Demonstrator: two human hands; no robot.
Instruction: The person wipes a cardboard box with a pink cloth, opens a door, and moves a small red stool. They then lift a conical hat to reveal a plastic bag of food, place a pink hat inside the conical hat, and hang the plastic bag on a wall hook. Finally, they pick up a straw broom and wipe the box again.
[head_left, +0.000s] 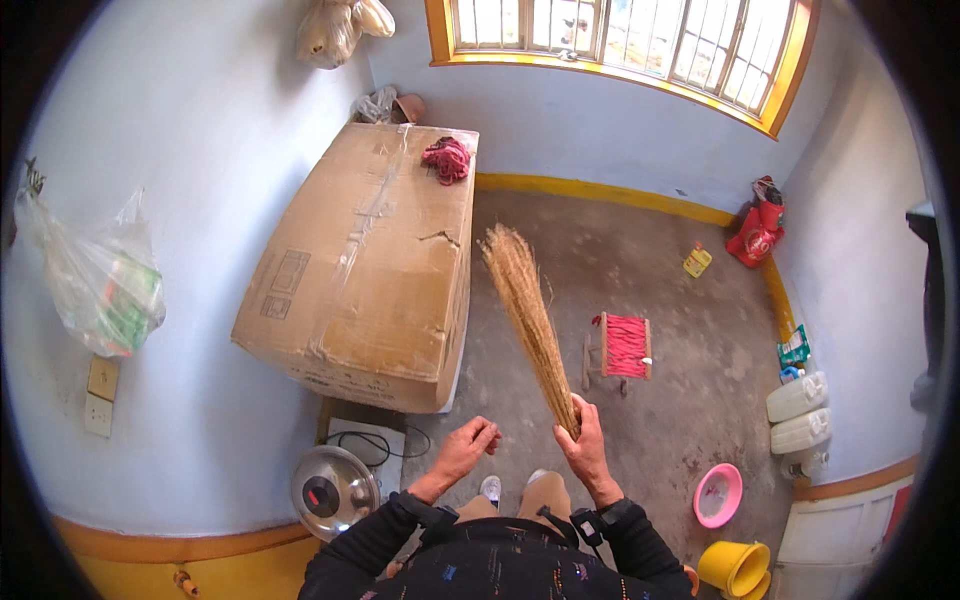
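Observation:
My right hand (585, 441) grips the lower end of a straw hand broom (529, 319). The bundle slants up and to the left, its bristle end near the side of a large taped cardboard box (360, 262). Curled in and holding nothing that I can see, my left hand (466, 452) is in the air in front of my body, left of the broom. Beyond my right hand, on the concrete floor (517, 397), stands a small folding stool (627, 346) with a woven red seat.
A pink basin (718, 495) and yellow buckets (731, 568) stand at lower right. White plastic jugs (801, 412) line the right wall. A yellow bottle (697, 260) and a red bag (756, 232) are farther back. At left lie a metal lid (335, 487) and a black cable (375, 442).

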